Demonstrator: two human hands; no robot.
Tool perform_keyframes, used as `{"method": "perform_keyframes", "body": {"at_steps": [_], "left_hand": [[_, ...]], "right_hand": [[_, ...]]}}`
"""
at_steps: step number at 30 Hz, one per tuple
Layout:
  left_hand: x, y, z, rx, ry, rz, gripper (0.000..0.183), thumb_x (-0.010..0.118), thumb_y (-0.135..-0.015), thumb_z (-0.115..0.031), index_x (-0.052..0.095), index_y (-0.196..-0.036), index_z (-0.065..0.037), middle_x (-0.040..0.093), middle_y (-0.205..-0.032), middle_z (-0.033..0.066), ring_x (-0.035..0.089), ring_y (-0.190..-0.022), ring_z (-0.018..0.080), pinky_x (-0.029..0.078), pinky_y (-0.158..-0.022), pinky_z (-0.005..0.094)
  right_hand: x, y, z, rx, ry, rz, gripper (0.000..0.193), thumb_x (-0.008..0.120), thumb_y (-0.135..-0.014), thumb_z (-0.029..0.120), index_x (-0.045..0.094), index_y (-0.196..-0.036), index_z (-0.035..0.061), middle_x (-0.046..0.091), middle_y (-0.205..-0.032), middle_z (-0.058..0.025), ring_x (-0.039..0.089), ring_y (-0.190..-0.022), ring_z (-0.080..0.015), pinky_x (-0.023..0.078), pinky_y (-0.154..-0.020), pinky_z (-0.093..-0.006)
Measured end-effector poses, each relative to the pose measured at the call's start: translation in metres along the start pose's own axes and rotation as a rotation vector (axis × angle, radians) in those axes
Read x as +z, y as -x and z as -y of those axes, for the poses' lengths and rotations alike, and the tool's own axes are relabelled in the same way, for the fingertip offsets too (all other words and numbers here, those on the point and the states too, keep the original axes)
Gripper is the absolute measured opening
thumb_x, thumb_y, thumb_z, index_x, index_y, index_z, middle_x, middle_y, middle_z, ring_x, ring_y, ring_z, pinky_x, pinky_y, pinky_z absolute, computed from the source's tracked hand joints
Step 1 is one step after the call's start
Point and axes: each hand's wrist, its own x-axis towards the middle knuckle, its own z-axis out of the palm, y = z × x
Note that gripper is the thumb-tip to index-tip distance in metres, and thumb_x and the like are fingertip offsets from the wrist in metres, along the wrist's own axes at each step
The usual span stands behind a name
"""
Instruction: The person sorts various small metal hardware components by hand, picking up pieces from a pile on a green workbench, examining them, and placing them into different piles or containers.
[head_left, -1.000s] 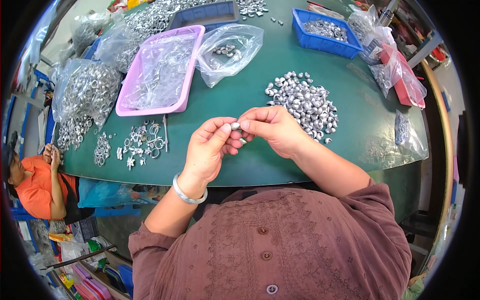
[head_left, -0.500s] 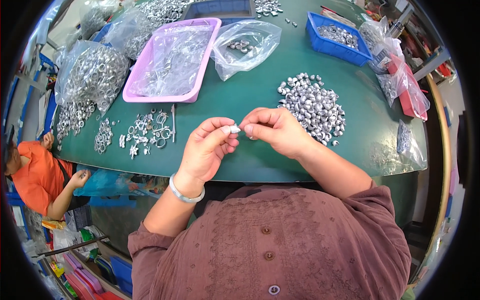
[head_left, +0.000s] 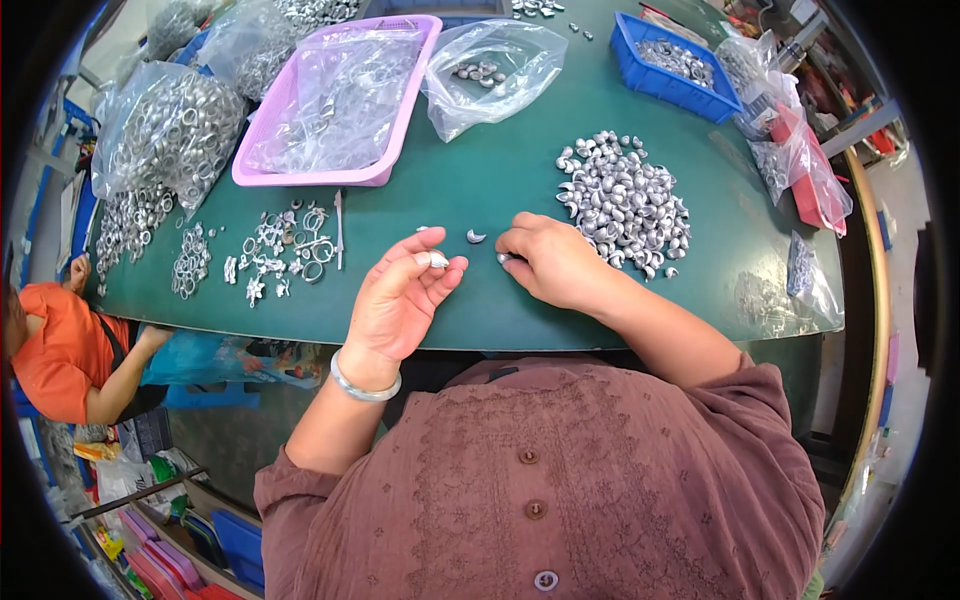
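My left hand (head_left: 390, 295), palm turned up, pinches a small silver shell-shaped metal piece (head_left: 438, 259) between thumb and fingers. My right hand (head_left: 555, 262) is lowered to the green table, its fingers closed with a bit of silver metal (head_left: 502, 258) showing at the tips; most of that piece is hidden. On the table between the hands lies one loose curved silver piece (head_left: 475, 237). Just beyond my right hand spreads a heap of similar curved silver pieces (head_left: 630, 205).
Beyond my left hand are small groups of rings and castings (head_left: 290, 250), a pink basket (head_left: 400, 150) lined with plastic and bulging bags (head_left: 170, 130). An open plastic bag (head_left: 545, 60) and a blue bin (head_left: 690, 95) stand farther off. A person in orange (head_left: 65, 340) sits at left.
My hands have come apart: the right one has dropped to the table, while the left keeps its metal piece. A curved piece now lies on the table between them. The view has shifted slightly.
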Motion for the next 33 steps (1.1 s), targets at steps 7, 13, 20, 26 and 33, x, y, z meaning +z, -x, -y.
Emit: {"method": "perform_keyframes", "body": {"at_steps": [7, 13, 20, 26, 33], "left_hand": [[-0.005, 0.0, 0.006, -0.065, -0.009, -0.015, 0.021, 0.048, -0.083, -0.003, 0.053, -0.101, 0.007, 0.06, -0.085, 0.0109, 0.06, -0.084, 0.0217, 0.05, -0.076, 0.0251], [0.004, 0.001, 0.001, -0.118, -0.067, 0.031, 0.023, 0.048, -0.083, -0.001, 0.053, -0.105, 0.006, 0.061, -0.089, 0.0123, 0.061, -0.081, 0.0204, 0.051, -0.073, 0.0243], [0.0, 0.002, 0.0, -0.137, -0.068, -0.004, 0.022, 0.05, -0.084, -0.004, 0.055, -0.103, 0.006, 0.061, -0.09, 0.012, 0.061, -0.08, 0.0192, 0.051, -0.073, 0.0251], [-0.004, 0.002, 0.002, -0.16, -0.072, 0.02, 0.021, 0.05, -0.086, -0.01, 0.055, -0.101, 0.004, 0.061, -0.089, 0.0098, 0.061, -0.079, 0.0161, 0.051, -0.072, 0.0221], [-0.005, 0.002, -0.003, -0.217, -0.076, -0.015, 0.019, 0.051, -0.086, -0.014, 0.056, -0.093, 0.003, 0.06, -0.08, 0.0064, 0.058, -0.068, 0.012, 0.049, -0.06, 0.0183]], "right_hand": [[-0.003, -0.009, 0.011, 0.285, -0.898, 0.054, 0.018, 0.059, -0.078, 0.008, 0.059, -0.091, -0.0036, 0.06, -0.077, -0.006, 0.056, -0.069, -0.0114, 0.046, -0.065, -0.0248], [-0.005, -0.015, 0.026, 0.25, -1.004, 0.047, 0.02, 0.057, -0.08, 0.005, 0.058, -0.097, -0.0044, 0.063, -0.085, -0.0092, 0.058, -0.077, -0.0116, 0.047, -0.07, -0.0248], [-0.001, -0.016, 0.031, 0.118, -0.758, -0.038, 0.016, 0.059, -0.078, 0.005, 0.061, -0.093, -0.0001, 0.062, -0.08, -0.0097, 0.06, -0.071, -0.0165, 0.048, -0.066, -0.027], [0.001, -0.017, 0.031, 0.04, -0.601, -0.043, 0.015, 0.058, -0.077, 0.004, 0.062, -0.091, 0.0017, 0.06, -0.079, -0.011, 0.06, -0.07, -0.0216, 0.047, -0.063, -0.029], [0.002, -0.015, 0.025, 0.067, -0.76, 0.025, 0.022, 0.057, -0.078, 0.004, 0.058, -0.1, -0.0006, 0.061, -0.079, -0.0099, 0.06, -0.075, -0.0171, 0.047, -0.069, -0.0279]]}}
